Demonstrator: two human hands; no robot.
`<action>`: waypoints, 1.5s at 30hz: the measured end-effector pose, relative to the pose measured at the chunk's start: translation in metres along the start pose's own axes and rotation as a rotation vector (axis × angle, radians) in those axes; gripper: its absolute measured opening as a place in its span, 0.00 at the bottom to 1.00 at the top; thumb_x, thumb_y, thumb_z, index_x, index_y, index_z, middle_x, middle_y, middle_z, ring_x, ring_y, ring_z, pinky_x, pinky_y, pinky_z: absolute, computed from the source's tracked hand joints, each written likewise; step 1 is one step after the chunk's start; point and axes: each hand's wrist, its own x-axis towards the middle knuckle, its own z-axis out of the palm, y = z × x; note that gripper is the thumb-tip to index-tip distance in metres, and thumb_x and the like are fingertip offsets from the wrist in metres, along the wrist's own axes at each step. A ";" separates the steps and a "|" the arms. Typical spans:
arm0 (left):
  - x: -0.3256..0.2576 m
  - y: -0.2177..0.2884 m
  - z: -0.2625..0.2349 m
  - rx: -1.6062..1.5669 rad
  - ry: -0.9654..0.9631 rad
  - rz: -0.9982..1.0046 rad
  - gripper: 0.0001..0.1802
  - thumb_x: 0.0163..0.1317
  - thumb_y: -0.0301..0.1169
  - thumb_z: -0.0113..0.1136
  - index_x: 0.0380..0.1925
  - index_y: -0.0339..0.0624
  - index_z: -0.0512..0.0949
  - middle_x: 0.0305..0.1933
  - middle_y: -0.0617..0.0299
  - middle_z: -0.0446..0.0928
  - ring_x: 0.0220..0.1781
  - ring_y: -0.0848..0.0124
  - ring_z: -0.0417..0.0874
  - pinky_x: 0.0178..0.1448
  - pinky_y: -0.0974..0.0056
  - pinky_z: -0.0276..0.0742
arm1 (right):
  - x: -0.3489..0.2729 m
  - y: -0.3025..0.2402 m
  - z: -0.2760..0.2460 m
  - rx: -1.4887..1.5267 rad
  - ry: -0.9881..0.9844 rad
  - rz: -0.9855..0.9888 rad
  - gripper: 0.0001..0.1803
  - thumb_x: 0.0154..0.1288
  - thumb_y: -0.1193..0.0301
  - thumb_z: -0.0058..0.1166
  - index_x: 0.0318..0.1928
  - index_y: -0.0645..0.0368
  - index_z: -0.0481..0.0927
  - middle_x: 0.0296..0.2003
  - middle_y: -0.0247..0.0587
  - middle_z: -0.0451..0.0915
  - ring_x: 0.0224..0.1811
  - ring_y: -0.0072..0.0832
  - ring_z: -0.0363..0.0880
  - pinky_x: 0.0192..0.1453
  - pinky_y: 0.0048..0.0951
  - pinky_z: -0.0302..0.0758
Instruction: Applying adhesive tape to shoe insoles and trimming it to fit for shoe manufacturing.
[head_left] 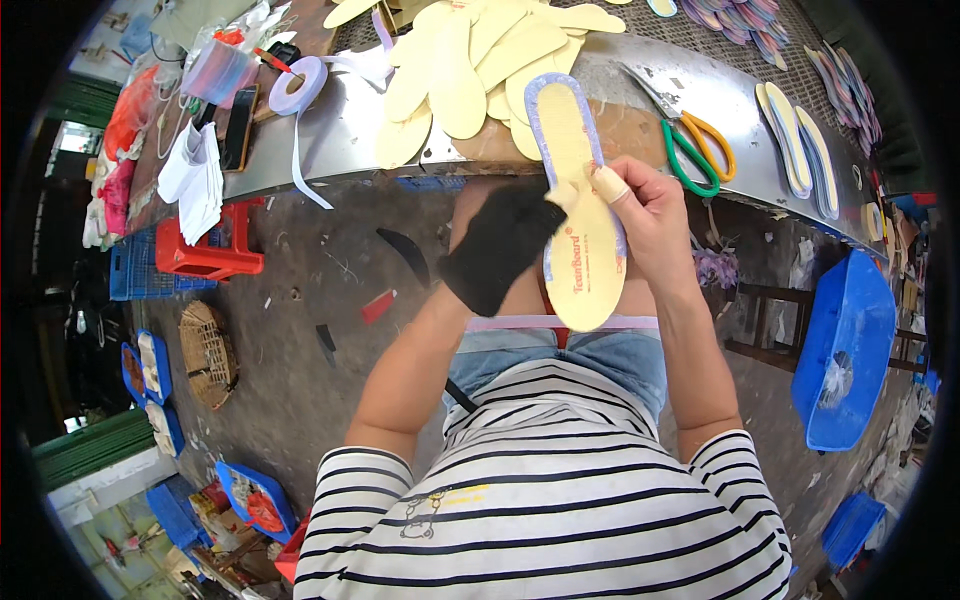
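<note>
Yellow insole board [590, 225], lavender edging [589, 125] seemingly part-fitted

Above the lap [625, 360], left hand [505, 245] and right hand [652, 208] pinch it mid-length; its near end looks unedged. Beyond, on the bench [350, 130], plain boards [460, 75] lie heaped, presumably waiting.

Decently bright, bit of glare off the bench [345, 140], fisheye bends its edge, corners go totally black.

red-printed insole [588, 288] — 1 | scissors [678, 114] — 1 pair | whitish tape roll [314, 80]: 1 | wicker basket [207, 355]: 1 | piled insoles [455, 75]: many, overlapping
</note>
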 end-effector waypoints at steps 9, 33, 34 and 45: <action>0.009 0.010 -0.017 -0.072 -0.060 -0.214 0.15 0.64 0.36 0.50 0.27 0.35 0.77 0.16 0.67 0.71 0.15 0.79 0.69 0.18 0.71 0.63 | -0.003 0.010 -0.005 0.033 -0.061 0.056 0.10 0.64 0.68 0.52 0.35 0.63 0.77 0.22 0.25 0.75 0.20 0.08 0.67 0.24 0.12 0.63; 0.023 0.017 -0.009 -0.158 0.027 0.147 0.16 0.64 0.36 0.51 0.21 0.37 0.71 0.15 0.66 0.68 0.16 0.79 0.68 0.21 0.72 0.63 | 0.026 -0.011 -0.019 0.213 0.075 -0.055 0.15 0.66 0.66 0.48 0.46 0.64 0.77 0.34 0.30 0.78 0.31 0.14 0.72 0.33 0.16 0.68; 0.019 0.016 -0.009 -0.113 -0.037 0.124 0.17 0.64 0.37 0.51 0.20 0.36 0.72 0.15 0.66 0.68 0.16 0.79 0.68 0.22 0.71 0.63 | 0.030 -0.017 -0.020 0.228 0.055 -0.053 0.14 0.65 0.66 0.49 0.44 0.64 0.78 0.32 0.29 0.77 0.30 0.13 0.71 0.32 0.15 0.67; 0.012 0.014 0.005 -0.220 -0.008 0.022 0.16 0.64 0.37 0.51 0.24 0.36 0.74 0.16 0.66 0.69 0.19 0.78 0.69 0.26 0.72 0.66 | 0.027 -0.023 -0.007 0.070 0.060 -0.192 0.08 0.65 0.70 0.50 0.33 0.62 0.74 0.25 0.23 0.71 0.27 0.09 0.65 0.31 0.12 0.63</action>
